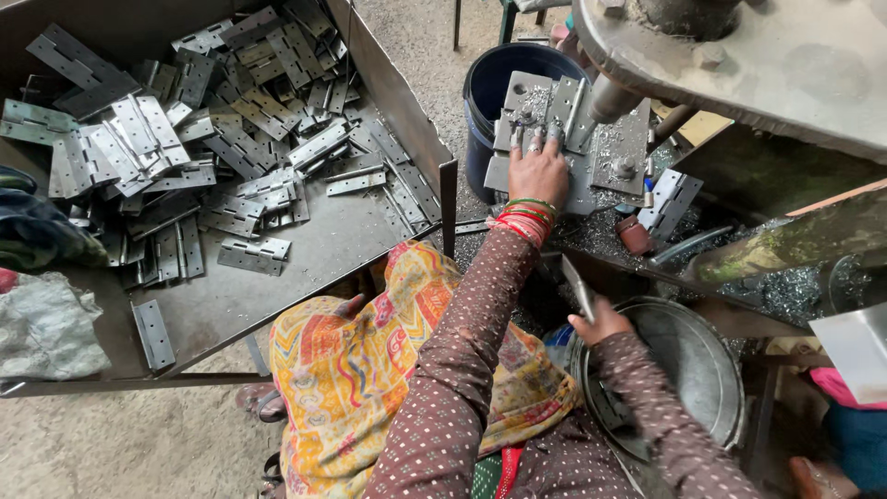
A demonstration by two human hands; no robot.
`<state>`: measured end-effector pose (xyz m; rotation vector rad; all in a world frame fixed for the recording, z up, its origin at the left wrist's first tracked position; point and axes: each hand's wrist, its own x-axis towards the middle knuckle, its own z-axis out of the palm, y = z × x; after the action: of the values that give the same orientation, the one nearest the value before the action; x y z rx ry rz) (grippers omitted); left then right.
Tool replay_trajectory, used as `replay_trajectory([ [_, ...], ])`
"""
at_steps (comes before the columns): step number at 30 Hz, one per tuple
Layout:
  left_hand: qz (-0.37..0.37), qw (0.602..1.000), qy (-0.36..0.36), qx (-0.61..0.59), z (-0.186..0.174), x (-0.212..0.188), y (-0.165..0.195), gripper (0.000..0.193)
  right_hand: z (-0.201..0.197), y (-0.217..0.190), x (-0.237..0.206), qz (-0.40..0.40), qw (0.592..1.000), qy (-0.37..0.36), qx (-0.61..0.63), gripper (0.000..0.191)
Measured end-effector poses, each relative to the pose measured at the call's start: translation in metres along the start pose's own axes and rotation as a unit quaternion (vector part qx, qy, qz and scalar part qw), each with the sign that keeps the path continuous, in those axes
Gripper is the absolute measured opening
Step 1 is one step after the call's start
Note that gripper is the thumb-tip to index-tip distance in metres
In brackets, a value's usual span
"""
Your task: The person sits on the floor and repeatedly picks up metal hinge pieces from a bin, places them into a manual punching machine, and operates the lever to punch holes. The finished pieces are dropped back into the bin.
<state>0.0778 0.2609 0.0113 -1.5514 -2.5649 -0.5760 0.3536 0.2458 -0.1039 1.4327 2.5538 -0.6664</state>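
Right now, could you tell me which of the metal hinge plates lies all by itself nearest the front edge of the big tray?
It is the single hinge plate at the tray's front left, lying flat on bare metal, apart from the heap farther back and beside the crumpled grey cloth.

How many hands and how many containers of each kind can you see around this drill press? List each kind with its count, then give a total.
Hands: 2 (left hand flat on a hinge plate, right hand gripping a metal strip)
Blue bucket: 1
Round metal basin: 1
Metal tray of hinges: 1
Total: 5
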Motion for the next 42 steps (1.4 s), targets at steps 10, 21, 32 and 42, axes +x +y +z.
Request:
replay_trajectory([
  [10,0.013,1.000,0.019,0.011,0.005,0.003,0.000,0.031,-0.023,-0.015,0.001,-0.011,1.000,-0.026,-0.003,0.093],
  [21,0.005,0.996,0.093,-0.007,0.025,0.012,-0.001,0.027,-0.004,-0.044,-0.032,0.030,0.998,0.056,0.010,0.053],
  [32,0.108,0.973,0.143,-0.148,0.009,-0.055,-0.054,0.037,-0.015,-0.009,0.001,-0.166,0.982,0.024,0.087,0.051],
  [42,-0.360,0.925,-0.123,-0.009,0.049,-0.203,-0.299,0.039,-0.118,-0.025,-0.007,-0.014,0.996,-0.088,0.002,0.039],
])
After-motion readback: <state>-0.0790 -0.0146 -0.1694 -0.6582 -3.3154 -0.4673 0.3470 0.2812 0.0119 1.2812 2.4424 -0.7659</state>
